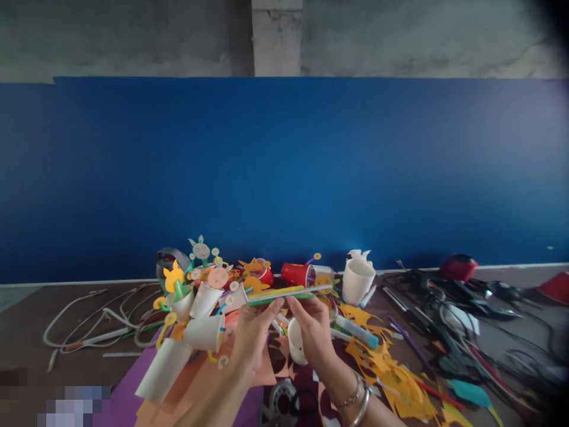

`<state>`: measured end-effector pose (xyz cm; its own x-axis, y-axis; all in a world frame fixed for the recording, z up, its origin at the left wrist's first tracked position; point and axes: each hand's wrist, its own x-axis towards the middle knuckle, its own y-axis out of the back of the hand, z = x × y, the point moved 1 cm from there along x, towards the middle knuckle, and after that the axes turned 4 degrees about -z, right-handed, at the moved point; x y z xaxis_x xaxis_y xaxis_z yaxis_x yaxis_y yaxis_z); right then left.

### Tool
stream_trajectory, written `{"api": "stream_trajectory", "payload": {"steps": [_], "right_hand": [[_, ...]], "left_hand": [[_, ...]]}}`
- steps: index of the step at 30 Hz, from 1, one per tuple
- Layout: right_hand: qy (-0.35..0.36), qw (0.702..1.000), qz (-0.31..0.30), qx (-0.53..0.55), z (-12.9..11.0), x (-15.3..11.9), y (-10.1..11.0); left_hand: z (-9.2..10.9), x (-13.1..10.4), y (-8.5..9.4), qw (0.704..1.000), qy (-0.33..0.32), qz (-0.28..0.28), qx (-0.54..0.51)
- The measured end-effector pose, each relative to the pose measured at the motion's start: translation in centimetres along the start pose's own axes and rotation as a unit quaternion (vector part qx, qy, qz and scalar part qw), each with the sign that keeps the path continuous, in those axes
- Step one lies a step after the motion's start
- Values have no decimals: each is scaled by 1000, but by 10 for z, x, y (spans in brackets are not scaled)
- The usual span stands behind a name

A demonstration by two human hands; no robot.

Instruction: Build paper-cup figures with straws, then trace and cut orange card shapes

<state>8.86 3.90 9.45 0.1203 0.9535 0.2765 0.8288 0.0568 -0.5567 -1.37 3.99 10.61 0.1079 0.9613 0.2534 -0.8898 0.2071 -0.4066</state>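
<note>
My left hand point(254, 333) and my right hand point(312, 330) are raised side by side above the middle of the table. Together they pinch a few thin straws point(275, 292) lying nearly level, in yellow, white and green. The thumbs press on the straws from the near side; most of the other fingers are hidden. Below my right hand a white paper cup point(297, 343) shows partly. Left of my left hand several white paper cups lie or lean, among them a tipped one point(203, 332), with small paper faces on bent straws, such as an orange one point(173, 277).
Cut yellow paper scraps point(395, 379) and a glue stick point(358, 332) lie to the right. Beyond them are black glue guns point(457, 353) with tangled cords. White cables point(95, 314) curl at the left. A white cup point(358, 281) stands by the blue wall point(284, 166).
</note>
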Motion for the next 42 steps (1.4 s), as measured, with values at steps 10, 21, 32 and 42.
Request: {"api": "stream_trajectory", "payload": {"steps": [10,21,32,42], "right_hand": [[51,998,-7,-35,-4,-3,-1],[36,999,-14,-24,-4,-4,0],[14,999,-35,-13,-3,-1,2],[51,998,-19,-17,-3,-5,-1]], "left_hand": [[1,-2,-1,999,3,35,-27],[-2,-2,1,999,3,35,-38],[2,-3,0,1000,-2,2,15],[7,-3,-1,1000,13,-5,9]]}}
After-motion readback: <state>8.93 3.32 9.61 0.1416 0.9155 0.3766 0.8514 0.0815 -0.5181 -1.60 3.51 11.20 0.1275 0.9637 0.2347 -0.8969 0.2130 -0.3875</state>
